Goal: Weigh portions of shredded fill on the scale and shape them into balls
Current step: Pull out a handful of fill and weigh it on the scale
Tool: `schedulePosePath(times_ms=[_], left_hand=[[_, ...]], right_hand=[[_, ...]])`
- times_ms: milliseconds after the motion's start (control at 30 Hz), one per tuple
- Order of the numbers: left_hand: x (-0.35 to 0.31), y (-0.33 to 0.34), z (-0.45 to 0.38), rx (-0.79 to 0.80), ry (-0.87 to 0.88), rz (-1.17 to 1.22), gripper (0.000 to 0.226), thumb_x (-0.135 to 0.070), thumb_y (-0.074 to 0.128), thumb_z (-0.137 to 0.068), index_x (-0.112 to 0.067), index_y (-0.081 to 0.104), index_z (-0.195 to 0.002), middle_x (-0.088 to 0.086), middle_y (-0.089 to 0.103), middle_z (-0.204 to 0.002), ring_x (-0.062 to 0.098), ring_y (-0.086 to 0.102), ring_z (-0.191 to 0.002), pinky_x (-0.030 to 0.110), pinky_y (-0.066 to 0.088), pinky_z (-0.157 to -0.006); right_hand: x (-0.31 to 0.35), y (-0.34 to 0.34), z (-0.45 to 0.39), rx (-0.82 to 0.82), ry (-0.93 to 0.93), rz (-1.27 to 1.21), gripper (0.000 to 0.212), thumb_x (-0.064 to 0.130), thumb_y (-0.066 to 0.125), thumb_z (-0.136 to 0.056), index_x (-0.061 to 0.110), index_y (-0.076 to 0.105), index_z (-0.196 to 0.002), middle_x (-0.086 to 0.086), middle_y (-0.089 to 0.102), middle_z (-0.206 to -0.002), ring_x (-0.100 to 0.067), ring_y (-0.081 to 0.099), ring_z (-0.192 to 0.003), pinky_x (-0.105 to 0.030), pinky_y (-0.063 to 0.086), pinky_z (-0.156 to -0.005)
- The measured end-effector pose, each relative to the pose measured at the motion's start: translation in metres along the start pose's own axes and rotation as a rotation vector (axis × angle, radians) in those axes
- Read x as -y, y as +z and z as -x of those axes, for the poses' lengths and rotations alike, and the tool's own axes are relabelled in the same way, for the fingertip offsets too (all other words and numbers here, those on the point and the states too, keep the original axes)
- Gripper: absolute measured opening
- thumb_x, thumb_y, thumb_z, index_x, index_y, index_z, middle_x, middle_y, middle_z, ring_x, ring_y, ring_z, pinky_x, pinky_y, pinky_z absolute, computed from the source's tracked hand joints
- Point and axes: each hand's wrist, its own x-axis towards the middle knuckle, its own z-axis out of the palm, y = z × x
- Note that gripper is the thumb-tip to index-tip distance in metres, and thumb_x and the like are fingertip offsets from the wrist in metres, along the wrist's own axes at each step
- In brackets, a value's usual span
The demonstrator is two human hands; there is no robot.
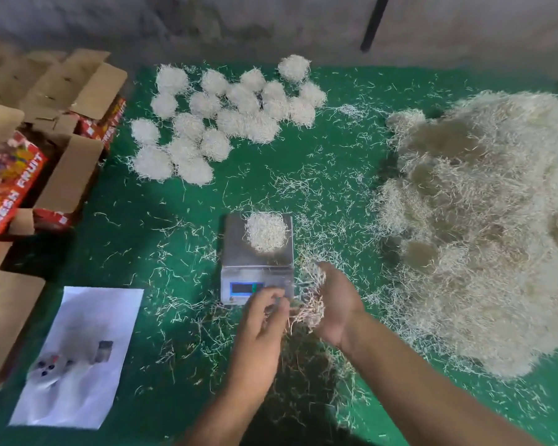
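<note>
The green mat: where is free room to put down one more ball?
Freest is the green mat between the finished balls, the scale and the fruit boxes, with only stray shreds. A narrower strip lies between the white sheet and the scale. The right side is crowded by the big fill pile.

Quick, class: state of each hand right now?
Left hand: fingers pinch a few strands of shredded fill.
Right hand: palm up, fingers curled round a clump of the shredded fill.
</note>
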Motion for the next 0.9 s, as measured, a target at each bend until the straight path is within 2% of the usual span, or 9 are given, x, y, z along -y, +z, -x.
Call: schedulePosePath(times_ms=[100, 167, 233, 333, 467, 533, 633, 767, 900], left_hand=[[0.019, -0.031, -0.036, 0.113, -0.500, 0.616, 0.049, -0.066, 0.055, -0.094, -0.030, 0.073, -0.122, -0.003, 0.073, -0.126, 0.023, 0.064, -0.122, 0.048, 0.055, -0.089], [0.031, -0.047, -0.056, 0.159, -0.679, 0.872, 0.042, -0.044, 0.058, -0.105, -0.010, 0.073, -0.123, 0.018, 0.075, -0.120, 0.043, 0.069, -0.116, 0.062, 0.057, -0.087], [0.034, -0.055, -0.069, 0.088, -0.715, 0.912, 0.028, -0.023, 0.056, -0.105, -0.004, 0.071, -0.119, 0.022, 0.075, -0.113, 0.043, 0.073, -0.105, 0.055, 0.061, -0.081], [0.020, -0.069, -0.084, 0.306, -0.802, 1.108, 0.017, -0.021, 0.075, -0.091, -0.013, 0.076, -0.105, -0.001, 0.076, -0.092, 0.037, 0.072, -0.104, 0.032, 0.059, -0.077], [0.005, -0.081, -0.103, 0.499, -0.811, 0.923, 0.063, -0.059, 0.065, -0.097, -0.011, 0.068, -0.138, 0.018, 0.063, -0.143, 0.036, 0.061, -0.132, 0.053, 0.055, -0.098], [0.003, -0.091, -0.116, 0.567, -0.735, 0.861, 0.061, -0.053, 0.072, -0.096, -0.015, 0.063, -0.143, 0.019, 0.060, -0.146, 0.040, 0.062, -0.130, 0.056, 0.055, -0.096], [0.004, -0.098, -0.141, 0.500, -0.671, 0.711, 0.058, -0.039, 0.083, -0.089, -0.016, 0.064, -0.139, 0.019, 0.062, -0.144, 0.045, 0.065, -0.123, 0.062, 0.055, -0.095], [-0.016, -0.105, -0.175, 0.355, -0.466, 0.372, 0.049, -0.040, 0.084, -0.077, -0.027, 0.073, -0.123, -0.002, 0.061, -0.143, 0.017, 0.060, -0.125, 0.050, 0.048, -0.106], [-0.028, -0.107, -0.210, 0.236, -0.194, 0.099, 0.051, -0.022, 0.085, -0.083, -0.044, 0.064, -0.123, -0.008, 0.054, -0.132, 0.002, 0.053, -0.103, 0.029, 0.040, -0.088]], right_hand=[[0.002, 0.042, 0.000, 0.196, 0.126, 0.013, 0.089, 0.070, 0.067, -0.087, 0.020, 0.044, -0.157, -0.028, 0.052, -0.153, -0.046, 0.055, -0.139, -0.068, 0.051, -0.104], [-0.004, 0.071, -0.006, 0.148, 0.127, 0.209, 0.072, 0.065, 0.071, -0.087, 0.022, 0.058, -0.143, -0.032, 0.058, -0.140, -0.047, 0.066, -0.123, -0.065, 0.052, -0.103], [-0.017, 0.088, -0.023, 0.064, -0.116, 0.723, 0.033, 0.042, 0.066, -0.101, 0.023, 0.067, -0.129, -0.028, 0.065, -0.130, -0.024, 0.073, -0.094, -0.048, 0.057, -0.098], [-0.026, 0.096, -0.034, 0.018, -0.500, 1.050, 0.022, 0.026, 0.050, -0.109, 0.035, 0.066, -0.122, -0.002, 0.075, -0.080, -0.009, 0.060, -0.051, -0.032, 0.055, -0.049], [-0.033, 0.090, -0.049, -0.097, -0.783, 1.347, 0.055, 0.030, 0.050, -0.102, 0.041, 0.029, -0.151, 0.002, 0.058, -0.119, -0.017, 0.067, -0.083, -0.041, 0.063, -0.082], [-0.034, 0.090, -0.056, -0.104, -0.807, 1.276, 0.066, 0.032, 0.051, -0.102, 0.041, 0.018, -0.159, 0.010, 0.037, -0.130, -0.013, 0.062, -0.094, -0.030, 0.054, -0.096], [-0.032, 0.092, -0.067, -0.112, -0.778, 1.192, 0.077, 0.040, 0.058, -0.099, 0.041, 0.013, -0.162, 0.015, 0.031, -0.137, -0.005, 0.061, -0.097, -0.025, 0.049, -0.099], [-0.018, 0.092, -0.083, -0.198, -0.821, 1.225, 0.089, 0.057, 0.066, -0.093, 0.037, 0.015, -0.163, 0.008, 0.035, -0.145, -0.019, 0.050, -0.129, -0.042, 0.048, -0.115], [0.007, 0.097, -0.097, -0.366, -0.779, 1.267, 0.100, 0.063, 0.076, -0.085, 0.030, 0.022, -0.163, -0.004, 0.033, -0.157, -0.028, 0.045, -0.140, -0.053, 0.046, -0.116]])
